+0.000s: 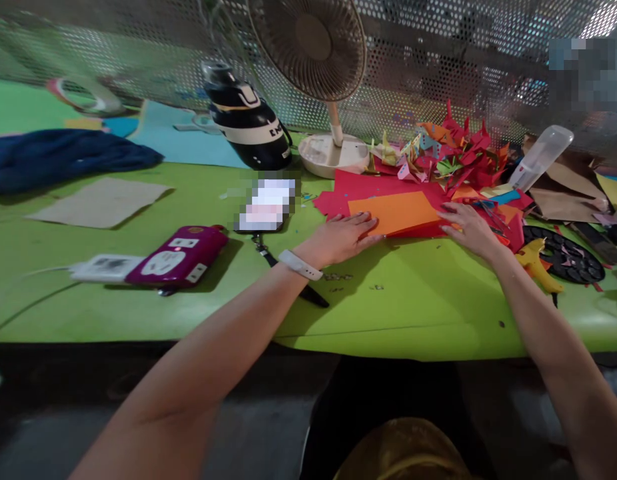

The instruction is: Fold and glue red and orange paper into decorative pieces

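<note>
An orange paper sheet (399, 211) lies on top of red paper sheets (358, 187) on the green table (413, 307). My left hand (341, 238) lies flat on the orange sheet's left edge, fingers stretched out. My right hand (468, 227) rests on the sheet's right edge with fingers spread and slightly bent. A white band sits on my left wrist. Neither hand grips anything that I can see.
Behind the sheets lies a pile of folded paper figures (448, 153). A desk fan (318, 60), a black bottle (248, 120), a purple power strip (181, 257), a yellow glue gun (538, 263), a black disc (563, 253) and a blue cloth (63, 157) stand around.
</note>
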`<state>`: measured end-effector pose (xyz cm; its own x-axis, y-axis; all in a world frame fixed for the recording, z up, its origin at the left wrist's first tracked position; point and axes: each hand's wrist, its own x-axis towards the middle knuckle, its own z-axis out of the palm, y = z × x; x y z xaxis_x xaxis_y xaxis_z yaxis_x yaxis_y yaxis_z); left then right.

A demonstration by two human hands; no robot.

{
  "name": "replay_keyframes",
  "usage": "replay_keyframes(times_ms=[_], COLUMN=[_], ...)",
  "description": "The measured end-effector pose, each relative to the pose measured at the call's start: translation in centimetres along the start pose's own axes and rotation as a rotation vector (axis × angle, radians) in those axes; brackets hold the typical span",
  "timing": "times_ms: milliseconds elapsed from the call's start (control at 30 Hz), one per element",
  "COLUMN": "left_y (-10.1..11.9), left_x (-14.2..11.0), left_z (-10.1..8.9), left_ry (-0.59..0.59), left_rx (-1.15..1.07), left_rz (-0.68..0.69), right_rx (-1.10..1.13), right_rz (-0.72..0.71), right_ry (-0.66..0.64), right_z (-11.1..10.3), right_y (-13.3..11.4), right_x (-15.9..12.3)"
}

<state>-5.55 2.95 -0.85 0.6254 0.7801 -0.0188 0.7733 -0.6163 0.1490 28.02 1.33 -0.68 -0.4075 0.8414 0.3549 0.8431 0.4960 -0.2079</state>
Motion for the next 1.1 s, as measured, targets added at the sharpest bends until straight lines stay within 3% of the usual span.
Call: replay_keyframes(times_ms=[200,533,733,1100], left_y=[-0.2,1.1,1.2,0.9], left_x=[0.1,0.2,0.8,0.9], left_z=[0.3,0.2,1.2,1.5], left_ry=[0.007,0.144,0.192,0.198], left_rx=[-0.04,0.026,-0.002,-0.03], left_rz=[-0.003,0.08,0.183,0.199], right_rx=[0.027,0.098,0.16,0.161], right_rz=[-0.016,-0.057,-0.082,-0.11], right_ry=[0.079,0.117,0.102,0.054], right_z=[0.5,0.8,1.3,1.9], right_y=[-0.7,-1.7,-2.9,-3.5], right_x=[0.2,0.1,0.2,-0.3])
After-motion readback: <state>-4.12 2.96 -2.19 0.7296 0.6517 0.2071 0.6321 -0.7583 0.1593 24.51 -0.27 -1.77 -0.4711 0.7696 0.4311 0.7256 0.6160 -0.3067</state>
